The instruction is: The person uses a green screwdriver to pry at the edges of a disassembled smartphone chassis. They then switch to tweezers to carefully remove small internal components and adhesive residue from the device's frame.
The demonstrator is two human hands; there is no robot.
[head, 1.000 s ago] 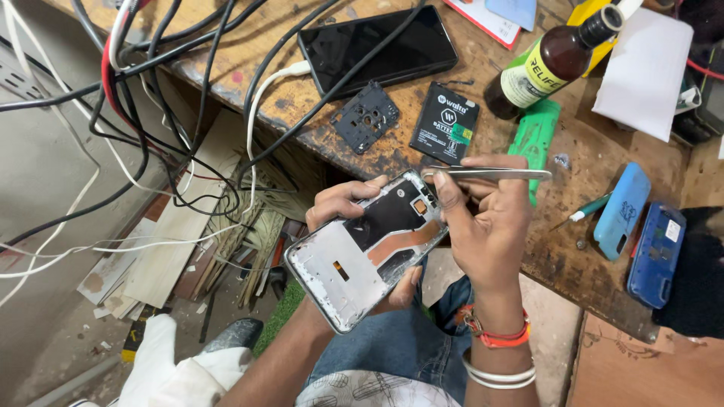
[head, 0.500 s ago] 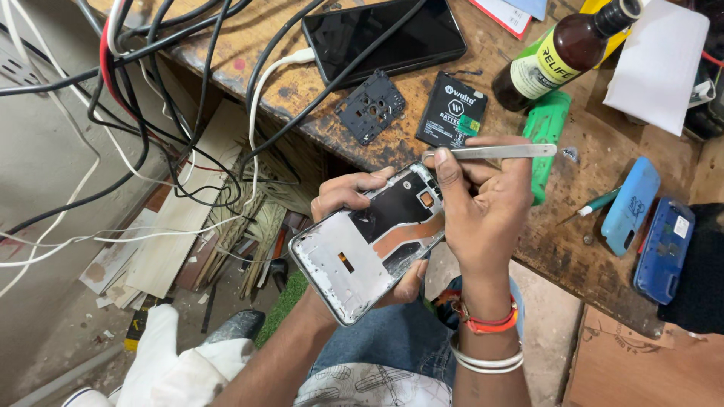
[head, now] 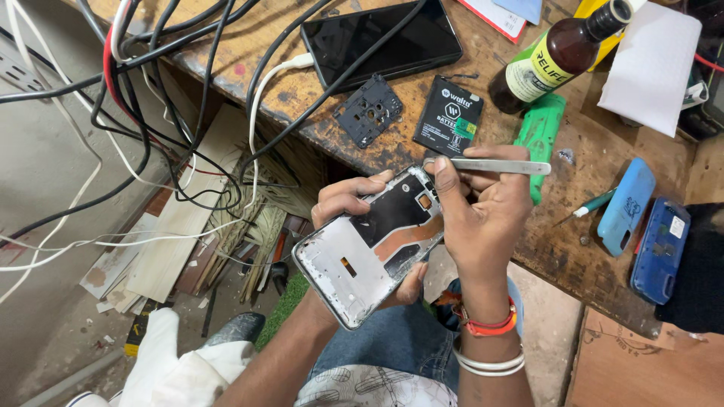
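Head view shows the left hand (head: 348, 197) clasping an opened phone frame (head: 369, 245) from beneath, its long axis slanting from lower left to upper right, where the right hand (head: 483, 218) pinches metal tweezers (head: 494, 166) over its top corner above the workbench (head: 573, 226).

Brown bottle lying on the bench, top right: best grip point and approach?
Grip the brown bottle across its labelled body, coming from above. It lies tilted, neck toward the far right, so the wide middle is exposed. The green tool sits close beside its base, so closing near that end looks tight.
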